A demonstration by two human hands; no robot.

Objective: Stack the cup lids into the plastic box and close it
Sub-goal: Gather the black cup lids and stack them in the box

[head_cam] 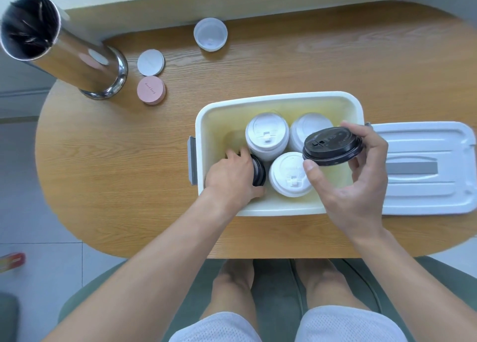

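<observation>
A white plastic box [278,98] stands open on the wooden table. Inside it are three stacks of white cup lids: one at the back middle [267,132], one at the back right [308,127], one at the front [289,174]. My left hand [232,176] reaches into the box's left side and grips black lids [259,170] there. My right hand [358,181] holds a single black lid [331,145] above the box's right part. The box's white cover [426,169] lies flat to the right of the box.
A tall metal cylinder [67,52] with dark sticks stands at the far left. A white round coaster [151,62] and a pink one [151,89] lie beside it. A clear lid [210,34] sits at the table's far edge. My knees are below the near edge.
</observation>
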